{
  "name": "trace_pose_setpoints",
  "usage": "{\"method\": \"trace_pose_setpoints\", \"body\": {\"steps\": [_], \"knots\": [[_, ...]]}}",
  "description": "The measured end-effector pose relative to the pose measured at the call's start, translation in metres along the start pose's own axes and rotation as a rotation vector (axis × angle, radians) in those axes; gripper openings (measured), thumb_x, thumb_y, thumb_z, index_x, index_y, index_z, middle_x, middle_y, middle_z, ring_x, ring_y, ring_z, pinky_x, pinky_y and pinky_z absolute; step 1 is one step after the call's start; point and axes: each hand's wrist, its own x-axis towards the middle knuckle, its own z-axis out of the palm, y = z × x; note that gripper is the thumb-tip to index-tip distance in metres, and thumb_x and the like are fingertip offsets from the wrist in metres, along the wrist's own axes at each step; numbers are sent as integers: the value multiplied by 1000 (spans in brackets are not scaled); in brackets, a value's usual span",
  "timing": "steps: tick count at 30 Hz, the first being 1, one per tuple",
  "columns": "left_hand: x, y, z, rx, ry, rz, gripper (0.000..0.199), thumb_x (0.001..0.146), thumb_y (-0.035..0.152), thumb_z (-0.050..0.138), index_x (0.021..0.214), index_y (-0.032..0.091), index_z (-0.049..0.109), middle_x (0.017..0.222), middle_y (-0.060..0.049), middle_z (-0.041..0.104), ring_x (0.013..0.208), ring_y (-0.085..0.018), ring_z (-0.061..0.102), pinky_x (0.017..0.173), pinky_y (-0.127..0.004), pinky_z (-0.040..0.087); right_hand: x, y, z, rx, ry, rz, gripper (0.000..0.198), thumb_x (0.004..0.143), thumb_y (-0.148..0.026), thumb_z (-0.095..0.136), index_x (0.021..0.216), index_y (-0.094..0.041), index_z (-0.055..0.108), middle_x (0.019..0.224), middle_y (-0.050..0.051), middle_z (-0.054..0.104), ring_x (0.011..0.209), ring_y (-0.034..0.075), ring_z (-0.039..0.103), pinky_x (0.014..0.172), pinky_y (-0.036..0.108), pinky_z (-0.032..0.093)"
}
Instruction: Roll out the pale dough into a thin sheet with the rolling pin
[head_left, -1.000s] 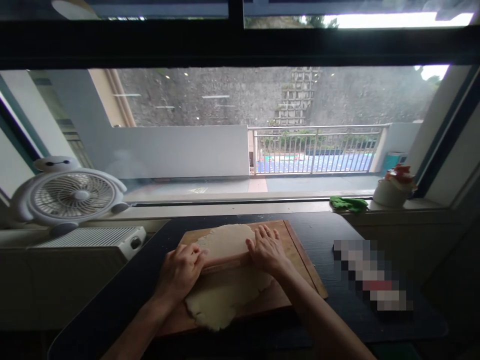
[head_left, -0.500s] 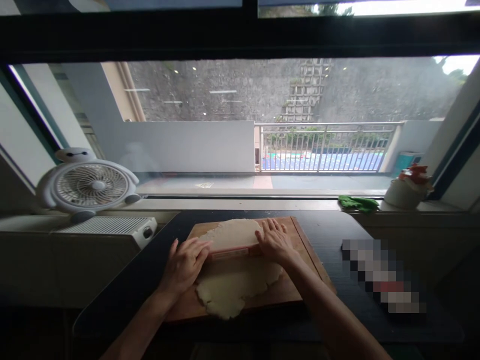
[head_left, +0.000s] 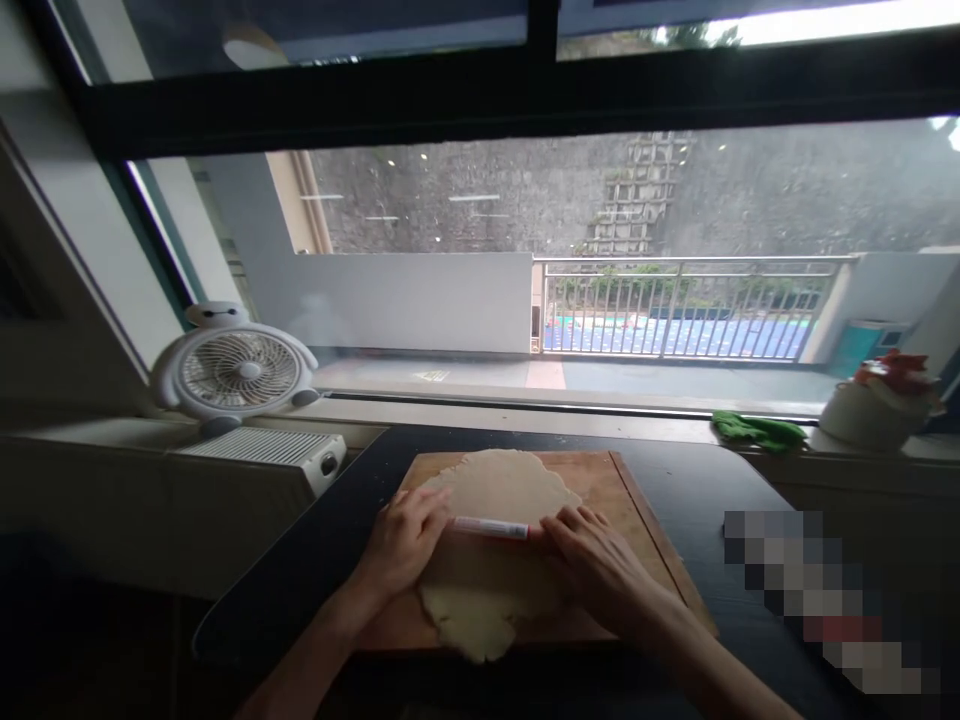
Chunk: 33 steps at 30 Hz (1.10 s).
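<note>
A rolling pin (head_left: 491,528) with a white printed label lies crosswise over a flattened sheet of dough (head_left: 510,480). At its left end is my left hand (head_left: 409,535), fingers bent over the pin. My right hand (head_left: 592,545) curls over the other end, knuckles up. The pin's ends are hidden under both hands. Irregular and ragged at its rim, the dough covers much of a wooden board (head_left: 637,520). Its near tip reaches past the board's front edge.
The board rests on a dark table (head_left: 292,540). A white fan (head_left: 247,370) stands at the left by a white heater-like unit (head_left: 277,455). On the sill at right are a green cloth (head_left: 757,430) and a pale pot (head_left: 870,415). A blurred-out item (head_left: 817,600) lies right.
The rolling pin has come slightly nearer to me and turned, bringing its white label up. My right fingers, stretched out before, are now bent over it. My view has swung left.
</note>
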Motion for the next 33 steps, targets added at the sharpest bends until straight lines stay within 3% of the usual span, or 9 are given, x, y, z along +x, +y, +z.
{"method": "trace_pose_setpoints", "body": {"steps": [4, 9, 15, 19, 22, 26, 30, 33], "knots": [[70, -7, 6, 44, -207, -286, 41, 90, 39, 32, 99, 16, 65, 107, -13, 64, 101, -25, 57, 86, -35, 41, -14, 34, -9, -72, 54, 73, 16, 87, -20, 45, 96, -27, 56, 95, 2, 57, 89, 19, 52, 77, 31, 38], [117, -7, 14, -20, -403, -380, 48, 71, 56, 54, 77, 10, 65, 89, -18, 67, 88, -33, 61, 72, -37, 45, -56, 91, -6, -157, 138, 320, 16, 89, -25, 41, 98, -27, 54, 92, 5, 57, 86, 21, 53, 75, 34, 37], [130, -3, 4, -233, -685, -351, 41, 58, 52, 67, 78, 15, 67, 83, -6, 69, 74, -23, 64, 59, -26, 48, -65, 104, 12, -90, 177, 424, 20, 91, -35, 38, 103, -25, 51, 94, 3, 57, 89, 22, 54, 75, 35, 38], [123, -2, -2, -483, -824, -379, 38, 57, 45, 70, 81, 16, 70, 82, -6, 70, 72, -22, 65, 58, -26, 50, -63, 108, 20, -50, 218, 465, 27, 93, -37, 33, 110, -22, 47, 97, 3, 57, 93, 22, 53, 78, 36, 37], [126, 8, -20, -644, -816, -331, 42, 60, 48, 70, 85, 14, 71, 85, -8, 71, 74, -22, 65, 63, -27, 52, -65, 112, 23, -43, 234, 476, 30, 94, -39, 31, 113, -21, 45, 98, 3, 57, 94, 22, 53, 79, 36, 37], [151, 37, -80, -704, -727, -141, 47, 66, 48, 69, 99, 14, 69, 96, -8, 70, 83, -22, 64, 74, -29, 51, -66, 110, 22, -36, 223, 477, 28, 93, -42, 32, 109, -25, 47, 97, 1, 58, 92, 22, 54, 77, 35, 38], [184, 69, -143, -528, -566, -15, 47, 70, 46, 66, 102, 13, 68, 92, -7, 69, 78, -20, 64, 69, -27, 50, -66, 109, 22, -17, 236, 514, 28, 93, -44, 32, 109, -25, 46, 98, 2, 59, 94, 22, 54, 79, 36, 38], [185, 97, -151, -245, -514, 93, 34, 73, 38, 61, 97, 15, 70, 85, -4, 69, 72, -17, 62, 65, -25, 47, -65, 109, 24, -9, 239, 514, 31, 93, -43, 30, 112, -23, 45, 99, 3, 59, 95, 22, 54, 82, 37, 37]]}}
